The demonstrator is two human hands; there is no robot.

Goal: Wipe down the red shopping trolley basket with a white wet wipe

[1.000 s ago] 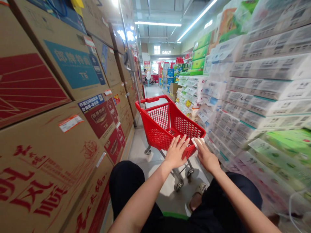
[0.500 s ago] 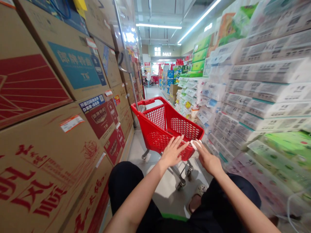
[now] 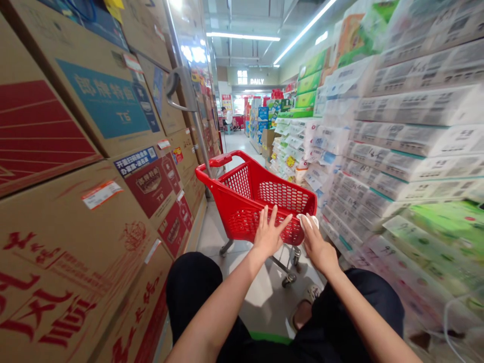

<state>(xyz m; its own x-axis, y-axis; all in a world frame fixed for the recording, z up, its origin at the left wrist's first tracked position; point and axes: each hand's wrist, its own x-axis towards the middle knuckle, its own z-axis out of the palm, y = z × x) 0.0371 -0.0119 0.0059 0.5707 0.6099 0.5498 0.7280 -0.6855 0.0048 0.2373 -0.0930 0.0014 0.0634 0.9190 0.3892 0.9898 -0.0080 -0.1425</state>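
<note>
A red plastic shopping cart (image 3: pixel 249 196) stands in a narrow store aisle just ahead of my knees. My left hand (image 3: pixel 269 233) lies open, fingers spread, against the cart's near mesh wall. Just to its right, my right hand (image 3: pixel 314 241) presses a small white cloth or tissue (image 3: pixel 308 221) against the cart's near right corner, fingers closed over it. The basket looks empty inside. My legs in dark trousers and one sandalled foot (image 3: pixel 304 307) show below.
Stacked cardboard cartons (image 3: pixel 94 166) wall the left side. Wrapped tissue packs (image 3: pixel 408 151) are piled high on the right. A metal pole (image 3: pixel 192 106) rises by the cartons. The tiled aisle floor (image 3: pixel 242 143) runs ahead, with a person (image 3: pixel 227 117) far off.
The cart has swung leftward and turned slightly, with both hands staying on its near edge. The view has shifted a little to the left.
</note>
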